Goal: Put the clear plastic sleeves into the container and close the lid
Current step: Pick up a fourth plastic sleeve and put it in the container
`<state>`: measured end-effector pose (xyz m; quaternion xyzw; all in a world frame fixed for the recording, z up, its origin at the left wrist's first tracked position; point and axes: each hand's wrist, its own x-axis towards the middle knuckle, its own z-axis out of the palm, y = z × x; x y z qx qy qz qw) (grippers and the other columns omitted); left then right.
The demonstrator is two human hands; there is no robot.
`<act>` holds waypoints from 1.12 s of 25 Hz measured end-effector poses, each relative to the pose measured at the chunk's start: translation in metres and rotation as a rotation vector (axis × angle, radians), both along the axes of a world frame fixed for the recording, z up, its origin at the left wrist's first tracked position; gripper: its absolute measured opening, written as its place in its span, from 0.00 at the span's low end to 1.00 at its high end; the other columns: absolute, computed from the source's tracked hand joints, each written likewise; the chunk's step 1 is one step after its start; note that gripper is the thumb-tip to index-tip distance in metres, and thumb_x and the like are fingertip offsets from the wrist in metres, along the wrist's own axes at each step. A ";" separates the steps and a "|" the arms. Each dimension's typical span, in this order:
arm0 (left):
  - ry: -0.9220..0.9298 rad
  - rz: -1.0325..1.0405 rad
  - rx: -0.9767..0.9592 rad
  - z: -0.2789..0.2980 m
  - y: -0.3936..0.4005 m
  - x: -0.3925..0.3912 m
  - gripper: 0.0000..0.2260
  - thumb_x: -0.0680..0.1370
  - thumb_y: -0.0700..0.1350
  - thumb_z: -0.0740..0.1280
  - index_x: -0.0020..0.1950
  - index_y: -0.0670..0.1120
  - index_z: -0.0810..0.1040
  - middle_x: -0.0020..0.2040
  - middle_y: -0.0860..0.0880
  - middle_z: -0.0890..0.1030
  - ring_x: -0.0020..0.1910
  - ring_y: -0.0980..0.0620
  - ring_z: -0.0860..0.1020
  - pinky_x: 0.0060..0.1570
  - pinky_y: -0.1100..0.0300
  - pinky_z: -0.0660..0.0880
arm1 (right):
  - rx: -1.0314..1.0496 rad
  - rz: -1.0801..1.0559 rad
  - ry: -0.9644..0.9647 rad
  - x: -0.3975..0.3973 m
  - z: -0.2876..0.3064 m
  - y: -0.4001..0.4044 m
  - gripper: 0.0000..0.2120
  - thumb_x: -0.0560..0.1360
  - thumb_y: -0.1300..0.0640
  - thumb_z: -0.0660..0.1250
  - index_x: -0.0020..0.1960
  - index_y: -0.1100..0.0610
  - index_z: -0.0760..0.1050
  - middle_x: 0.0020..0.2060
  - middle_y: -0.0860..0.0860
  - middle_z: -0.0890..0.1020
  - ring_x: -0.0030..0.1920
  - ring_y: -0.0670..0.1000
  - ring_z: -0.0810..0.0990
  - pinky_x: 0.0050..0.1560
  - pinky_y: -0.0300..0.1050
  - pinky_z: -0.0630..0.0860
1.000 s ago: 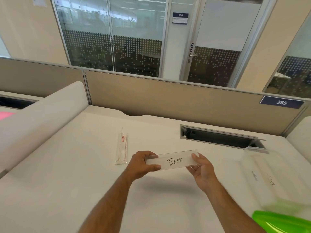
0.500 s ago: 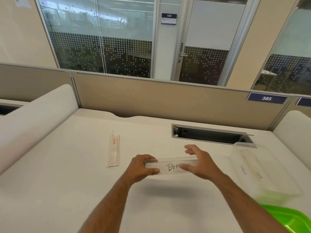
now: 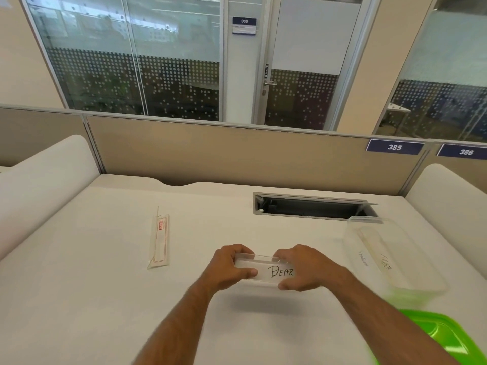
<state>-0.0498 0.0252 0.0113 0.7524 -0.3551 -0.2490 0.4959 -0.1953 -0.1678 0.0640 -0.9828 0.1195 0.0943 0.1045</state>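
Right hand (image 3: pixel 305 268) now gripping sleeve (image 3: pixel 263 270)

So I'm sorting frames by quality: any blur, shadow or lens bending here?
Head view: sharp in the middle, the writing on the sleeve legible; a soft shadow on the desk below both hands; the container and green lid smear slightly; the wide lens tilts the door frames.

Sleeve held above the counter (image 3: pixel 105 299)
Another sleeve (image 3: pixel 159 241) lies left; container (image 3: pixel 421 280) right; lid (image 3: pixel 442 338) before it; partition (image 3: pixel 237 154) behind.
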 end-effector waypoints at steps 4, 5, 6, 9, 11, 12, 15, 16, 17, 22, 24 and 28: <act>-0.166 0.115 0.031 -0.003 -0.022 -0.013 0.29 0.70 0.58 0.76 0.67 0.55 0.73 0.65 0.57 0.77 0.65 0.56 0.74 0.60 0.67 0.70 | -0.099 -0.136 -0.070 -0.016 0.002 -0.025 0.35 0.60 0.30 0.66 0.65 0.41 0.69 0.51 0.44 0.81 0.41 0.45 0.77 0.38 0.36 0.74; -0.238 0.133 0.102 -0.007 -0.026 -0.015 0.31 0.71 0.61 0.74 0.71 0.54 0.70 0.69 0.56 0.74 0.69 0.56 0.71 0.65 0.62 0.69 | -0.115 -0.204 -0.111 -0.020 0.005 -0.032 0.35 0.60 0.30 0.66 0.65 0.41 0.70 0.53 0.45 0.82 0.41 0.45 0.77 0.36 0.35 0.72; -0.316 0.141 0.186 -0.012 -0.030 -0.016 0.33 0.72 0.63 0.71 0.74 0.54 0.67 0.72 0.55 0.71 0.72 0.54 0.67 0.70 0.58 0.67 | -0.141 -0.276 -0.159 -0.024 0.009 -0.041 0.35 0.61 0.30 0.66 0.64 0.42 0.70 0.53 0.45 0.82 0.41 0.46 0.77 0.35 0.36 0.70; -0.483 0.115 0.388 -0.035 -0.037 -0.017 0.38 0.75 0.69 0.62 0.79 0.51 0.57 0.79 0.52 0.62 0.79 0.50 0.55 0.78 0.51 0.54 | -0.237 -0.493 -0.285 -0.036 0.023 -0.073 0.32 0.61 0.31 0.67 0.60 0.46 0.73 0.50 0.51 0.83 0.46 0.54 0.80 0.38 0.43 0.71; -0.554 0.084 0.505 -0.051 -0.039 -0.015 0.41 0.75 0.71 0.57 0.80 0.49 0.51 0.82 0.50 0.54 0.81 0.49 0.48 0.78 0.47 0.47 | -0.256 -0.636 -0.351 -0.046 0.033 -0.096 0.30 0.61 0.32 0.69 0.57 0.49 0.75 0.48 0.53 0.84 0.47 0.57 0.81 0.38 0.45 0.73; -0.582 0.073 0.554 -0.059 -0.038 -0.014 0.43 0.75 0.72 0.55 0.81 0.48 0.49 0.82 0.49 0.51 0.81 0.49 0.46 0.78 0.46 0.44 | -0.260 -0.696 -0.371 -0.051 0.038 -0.107 0.30 0.62 0.33 0.70 0.55 0.51 0.76 0.47 0.53 0.84 0.45 0.58 0.81 0.36 0.44 0.73; -0.642 0.066 0.624 -0.079 -0.035 -0.013 0.46 0.73 0.76 0.49 0.81 0.48 0.48 0.82 0.48 0.47 0.81 0.47 0.43 0.77 0.43 0.41 | -0.293 -0.828 -0.355 -0.069 0.047 -0.134 0.29 0.62 0.33 0.72 0.53 0.54 0.77 0.41 0.53 0.82 0.40 0.57 0.80 0.30 0.42 0.68; -0.661 0.075 0.622 -0.083 -0.033 -0.014 0.46 0.72 0.76 0.46 0.81 0.48 0.48 0.82 0.48 0.47 0.81 0.47 0.43 0.77 0.43 0.40 | -0.291 -0.872 -0.335 -0.074 0.048 -0.142 0.29 0.62 0.34 0.73 0.51 0.55 0.77 0.38 0.52 0.79 0.38 0.57 0.78 0.30 0.42 0.67; -0.684 0.082 0.614 -0.087 -0.032 -0.013 0.47 0.71 0.77 0.44 0.81 0.48 0.49 0.82 0.48 0.47 0.81 0.47 0.43 0.77 0.43 0.40 | -0.278 -0.919 -0.315 -0.078 0.047 -0.148 0.28 0.61 0.35 0.73 0.50 0.55 0.77 0.36 0.51 0.77 0.37 0.57 0.76 0.31 0.42 0.68; -0.761 0.111 0.563 -0.095 -0.031 -0.012 0.47 0.70 0.78 0.39 0.81 0.50 0.53 0.82 0.49 0.51 0.81 0.49 0.46 0.76 0.45 0.37 | -0.202 -1.057 -0.194 -0.094 0.026 -0.168 0.29 0.59 0.37 0.77 0.48 0.57 0.76 0.36 0.52 0.75 0.38 0.58 0.76 0.32 0.42 0.71; -0.766 0.114 0.563 -0.096 -0.031 -0.013 0.47 0.70 0.78 0.40 0.81 0.51 0.55 0.82 0.49 0.53 0.81 0.48 0.48 0.76 0.45 0.36 | -0.169 -1.085 -0.154 -0.098 0.017 -0.171 0.29 0.58 0.37 0.77 0.46 0.57 0.75 0.35 0.52 0.74 0.37 0.57 0.75 0.32 0.42 0.71; -0.762 0.118 0.586 -0.097 -0.032 -0.012 0.47 0.70 0.79 0.39 0.81 0.52 0.52 0.82 0.50 0.50 0.81 0.50 0.45 0.75 0.46 0.34 | -0.094 -1.089 -0.082 -0.098 -0.001 -0.171 0.31 0.57 0.37 0.77 0.49 0.57 0.75 0.35 0.51 0.73 0.38 0.57 0.75 0.35 0.43 0.72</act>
